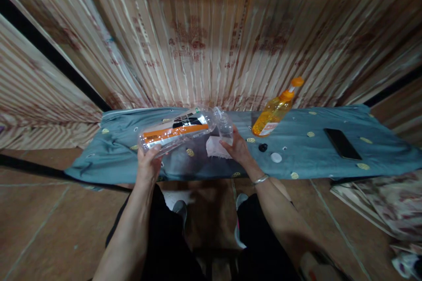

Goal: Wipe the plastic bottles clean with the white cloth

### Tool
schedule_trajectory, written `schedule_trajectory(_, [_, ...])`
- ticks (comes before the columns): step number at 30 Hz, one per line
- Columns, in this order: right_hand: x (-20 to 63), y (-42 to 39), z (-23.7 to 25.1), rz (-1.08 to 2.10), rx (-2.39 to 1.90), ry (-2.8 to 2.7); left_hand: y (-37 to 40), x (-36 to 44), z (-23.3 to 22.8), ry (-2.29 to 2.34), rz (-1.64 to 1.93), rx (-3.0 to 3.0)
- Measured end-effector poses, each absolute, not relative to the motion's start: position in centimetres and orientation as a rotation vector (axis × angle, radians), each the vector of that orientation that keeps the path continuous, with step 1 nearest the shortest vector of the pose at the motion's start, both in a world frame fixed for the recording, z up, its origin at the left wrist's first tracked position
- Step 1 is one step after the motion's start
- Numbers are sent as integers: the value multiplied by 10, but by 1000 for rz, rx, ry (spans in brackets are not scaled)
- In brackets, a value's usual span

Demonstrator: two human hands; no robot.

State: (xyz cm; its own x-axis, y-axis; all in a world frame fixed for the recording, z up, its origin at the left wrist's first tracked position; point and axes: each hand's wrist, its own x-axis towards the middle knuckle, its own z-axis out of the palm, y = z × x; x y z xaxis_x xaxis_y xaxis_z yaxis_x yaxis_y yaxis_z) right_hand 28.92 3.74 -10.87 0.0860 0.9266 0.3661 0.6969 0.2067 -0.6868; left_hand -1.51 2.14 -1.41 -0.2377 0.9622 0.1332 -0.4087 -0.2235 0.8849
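In my left hand [150, 162] is the base end of a large clear plastic bottle [178, 134] with an orange, black and silver label. The bottle lies tilted, its neck pointing right and slightly up. My right hand [236, 145] grips a smaller clear plastic bottle [225, 125], whose top meets the large bottle's neck; whether the two mouths touch I cannot tell. Below the small bottle a white folded cloth or tissue [217, 147] rests on the table, close to my right fingers. Both bottles look see-through, and any liquid inside is hard to make out.
An orange-capped bottle [272, 114] with yellow-orange contents stands to the right. Near it lie a black cap [263, 147] and a white cap [276, 157]. Farther right is a black phone [343, 144]. A teal patterned cloth [306, 145] covers the narrow table, with a curtain [204, 44] behind.
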Motion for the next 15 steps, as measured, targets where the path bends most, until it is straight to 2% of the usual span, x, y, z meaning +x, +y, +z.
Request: schedule_trajectory(15, [290,38,-111,375,-1563,-1594,18,-9,-17,885,1729,878])
